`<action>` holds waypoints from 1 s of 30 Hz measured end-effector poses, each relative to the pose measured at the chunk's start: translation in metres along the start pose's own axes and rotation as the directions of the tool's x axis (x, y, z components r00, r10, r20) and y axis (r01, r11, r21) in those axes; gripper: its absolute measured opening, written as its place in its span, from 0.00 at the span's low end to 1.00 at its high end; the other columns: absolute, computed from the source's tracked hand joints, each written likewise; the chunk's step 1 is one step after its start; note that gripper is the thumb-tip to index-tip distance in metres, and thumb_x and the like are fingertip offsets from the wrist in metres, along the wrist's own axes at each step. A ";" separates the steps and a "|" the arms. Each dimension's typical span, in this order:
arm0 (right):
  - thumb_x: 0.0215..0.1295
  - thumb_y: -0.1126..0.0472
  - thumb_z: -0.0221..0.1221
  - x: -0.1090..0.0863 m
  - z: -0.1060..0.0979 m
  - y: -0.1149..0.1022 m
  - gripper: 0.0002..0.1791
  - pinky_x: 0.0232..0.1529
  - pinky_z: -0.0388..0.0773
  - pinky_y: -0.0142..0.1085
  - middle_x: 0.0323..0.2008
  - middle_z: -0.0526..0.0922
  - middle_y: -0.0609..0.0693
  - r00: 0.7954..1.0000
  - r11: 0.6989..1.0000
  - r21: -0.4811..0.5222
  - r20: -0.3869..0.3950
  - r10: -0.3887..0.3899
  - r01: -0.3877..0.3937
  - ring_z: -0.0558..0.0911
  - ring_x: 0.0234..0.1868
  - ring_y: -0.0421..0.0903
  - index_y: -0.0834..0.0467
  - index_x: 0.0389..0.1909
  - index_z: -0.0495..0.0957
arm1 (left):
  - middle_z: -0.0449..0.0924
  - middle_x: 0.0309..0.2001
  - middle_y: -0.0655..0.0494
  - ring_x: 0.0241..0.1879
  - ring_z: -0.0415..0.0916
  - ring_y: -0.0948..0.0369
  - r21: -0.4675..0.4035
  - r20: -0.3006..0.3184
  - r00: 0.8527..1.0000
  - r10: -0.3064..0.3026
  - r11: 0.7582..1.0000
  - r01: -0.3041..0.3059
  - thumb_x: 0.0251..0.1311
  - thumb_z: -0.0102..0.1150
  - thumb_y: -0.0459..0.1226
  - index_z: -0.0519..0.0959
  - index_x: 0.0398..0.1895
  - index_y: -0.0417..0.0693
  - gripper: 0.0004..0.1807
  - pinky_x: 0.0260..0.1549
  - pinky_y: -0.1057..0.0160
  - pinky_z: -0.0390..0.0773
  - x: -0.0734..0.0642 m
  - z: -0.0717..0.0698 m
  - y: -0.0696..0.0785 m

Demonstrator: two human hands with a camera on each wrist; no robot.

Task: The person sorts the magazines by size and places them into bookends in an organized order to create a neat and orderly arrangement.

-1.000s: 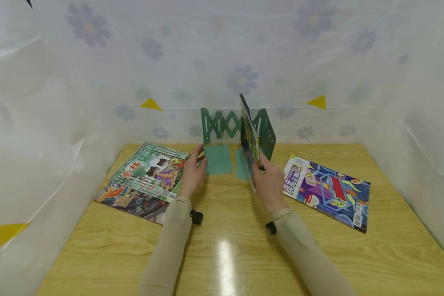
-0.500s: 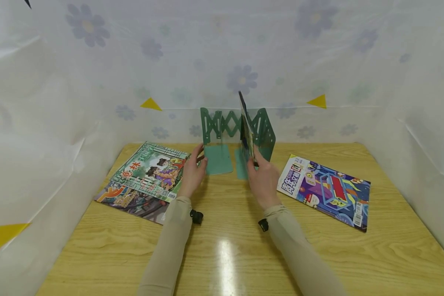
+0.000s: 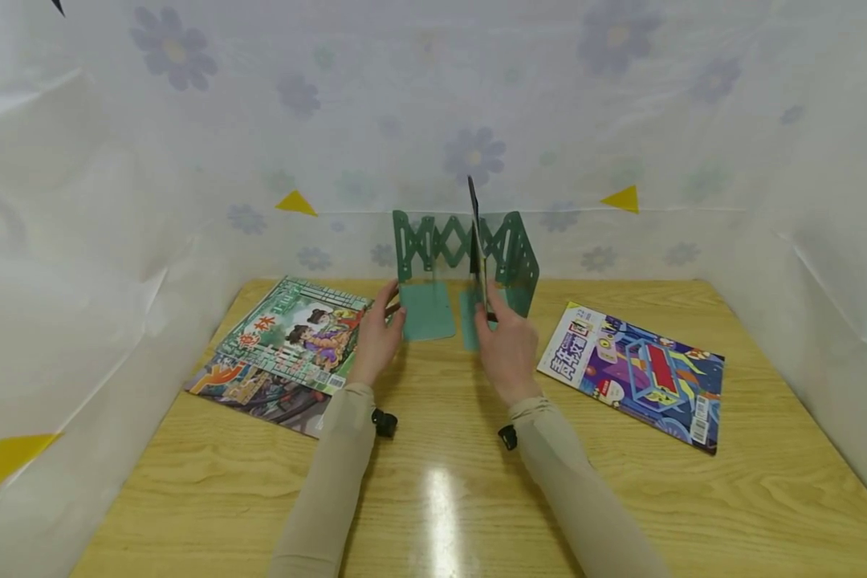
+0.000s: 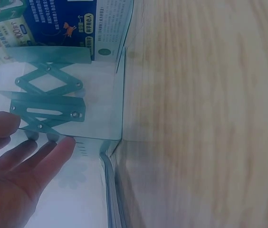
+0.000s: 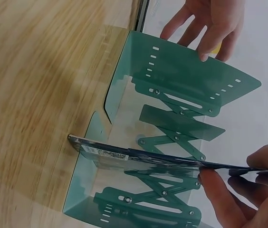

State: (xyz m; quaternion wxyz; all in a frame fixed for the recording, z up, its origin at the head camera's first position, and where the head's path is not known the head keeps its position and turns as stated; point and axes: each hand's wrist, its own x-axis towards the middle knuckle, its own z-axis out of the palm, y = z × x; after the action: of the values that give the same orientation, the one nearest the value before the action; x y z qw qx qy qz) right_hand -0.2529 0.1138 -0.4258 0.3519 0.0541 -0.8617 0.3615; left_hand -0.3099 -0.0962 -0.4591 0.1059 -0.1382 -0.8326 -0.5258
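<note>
A green folding metal bookend (image 3: 426,313) stands at the back of the table, its lattice stretched between two end plates. My left hand (image 3: 379,341) holds the front edge of its left end plate, thumb on the inner side and fingers outside, as the right wrist view shows. My right hand (image 3: 509,353) pinches a thin magazine (image 5: 162,159) by its near edge, thumb on one face and fingers on the other. The magazine is upright inside the bookend, toward the right end plate, its lower edge close over the right base plate. Its back cover (image 4: 58,23) shows in the left wrist view.
On the left lie two overlapping magazines, a green-covered one (image 3: 311,333) over a darker one (image 3: 260,397). A purple and blue magazine (image 3: 643,369) lies flat on the right. A white flowered curtain (image 3: 419,104) encloses the table (image 3: 433,449) behind and at both sides.
My right hand has moved a little left with the magazine, which has turned from showing its left face to nearly edge-on. The left hand and the bookend have stayed put.
</note>
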 end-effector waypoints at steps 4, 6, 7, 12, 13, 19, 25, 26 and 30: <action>0.71 0.59 0.59 -0.002 0.000 0.000 0.27 0.11 0.58 0.37 0.36 0.88 0.57 0.999 1.000 -0.022 0.032 0.006 -0.005 0.68 0.10 0.44 0.51 0.70 0.70 | 0.63 0.71 0.47 0.63 0.70 0.50 -0.004 0.000 1.000 -0.003 1.000 0.003 0.76 0.47 0.36 0.58 0.77 0.55 0.29 0.54 0.51 0.78 -0.002 -0.001 0.001; 0.70 0.59 0.59 -0.004 -0.001 -0.001 0.29 0.11 0.56 0.37 0.37 0.87 0.56 0.999 0.999 -0.041 0.048 0.008 -0.006 0.62 0.09 0.42 0.50 0.71 0.68 | 0.63 0.71 0.47 0.63 0.70 0.49 -0.004 0.001 1.000 0.000 1.000 0.000 0.76 0.47 0.36 0.57 0.77 0.56 0.29 0.54 0.50 0.78 -0.003 -0.001 0.001; 0.70 0.59 0.60 -0.004 -0.001 -0.001 0.30 0.11 0.55 0.37 0.38 0.87 0.56 0.998 0.999 -0.052 0.055 0.009 -0.006 0.59 0.09 0.42 0.49 0.72 0.67 | 0.63 0.71 0.46 0.63 0.70 0.49 -0.005 0.002 1.000 0.003 1.000 -0.003 0.76 0.47 0.36 0.57 0.77 0.56 0.29 0.54 0.50 0.78 -0.003 -0.001 0.001; 0.68 0.59 0.61 -0.008 -0.003 0.000 0.34 0.12 0.57 0.37 0.38 0.86 0.56 0.997 0.997 -0.074 0.078 0.002 0.003 0.61 0.11 0.44 0.48 0.74 0.64 | 0.63 0.71 0.44 0.63 0.70 0.49 -0.008 0.004 1.000 0.005 1.000 -0.005 0.76 0.47 0.37 0.57 0.77 0.55 0.29 0.54 0.50 0.78 -0.003 0.000 0.001; 0.68 0.60 0.61 -0.009 -0.003 0.000 0.34 0.12 0.59 0.38 0.40 0.86 0.57 0.997 0.998 -0.067 0.083 -0.001 0.007 0.64 0.13 0.45 0.48 0.74 0.64 | 0.63 0.71 0.45 0.63 0.70 0.49 -0.007 0.003 1.000 0.003 1.000 -0.003 0.76 0.47 0.37 0.57 0.77 0.56 0.29 0.54 0.50 0.78 -0.003 0.000 0.001; 0.67 0.62 0.62 -0.014 -0.007 0.001 0.31 0.38 0.79 0.52 0.56 0.81 0.57 0.994 1.000 0.014 0.108 0.007 -0.008 0.78 0.49 0.56 0.55 0.70 0.68 | 0.64 0.71 0.49 0.63 0.70 0.50 -0.004 0.002 1.000 0.001 1.000 -0.001 0.76 0.47 0.36 0.57 0.77 0.57 0.29 0.54 0.51 0.78 -0.001 0.000 0.001; 0.67 0.60 0.63 -0.016 -0.011 0.002 0.31 0.55 0.75 0.53 0.60 0.77 0.58 0.991 0.999 0.023 0.133 0.022 -0.025 0.73 0.60 0.56 0.60 0.70 0.68 | 0.64 0.71 0.49 0.63 0.70 0.50 -0.005 -0.002 1.000 0.003 1.000 -0.003 0.75 0.48 0.34 0.58 0.76 0.57 0.29 0.54 0.51 0.78 0.000 0.000 0.000; 0.67 0.59 0.63 -0.017 -0.012 0.002 0.32 0.55 0.75 0.53 0.60 0.77 0.59 0.990 0.999 0.022 0.139 0.022 -0.025 0.73 0.60 0.56 0.61 0.70 0.68 | 0.64 0.71 0.49 0.63 0.70 0.50 -0.004 -0.001 1.000 0.003 1.000 -0.003 0.75 0.48 0.35 0.58 0.76 0.57 0.29 0.54 0.50 0.78 0.000 0.000 0.000; 0.67 0.56 0.64 -0.021 -0.019 0.002 0.33 0.54 0.75 0.55 0.60 0.76 0.60 0.987 1.000 0.010 0.161 0.021 -0.023 0.72 0.61 0.57 0.61 0.70 0.67 | 0.64 0.71 0.48 0.63 0.71 0.50 0.005 -0.003 1.000 0.004 1.000 -0.004 0.75 0.48 0.35 0.58 0.76 0.56 0.29 0.53 0.50 0.78 0.000 0.000 0.001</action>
State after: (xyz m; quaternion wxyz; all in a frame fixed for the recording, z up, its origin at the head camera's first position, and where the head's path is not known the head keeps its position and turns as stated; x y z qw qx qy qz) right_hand -0.2276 0.1246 -0.4313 0.2768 0.0756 -0.8858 0.3647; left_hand -0.3091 -0.0961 -0.4583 0.1084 -0.1386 -0.8334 -0.5240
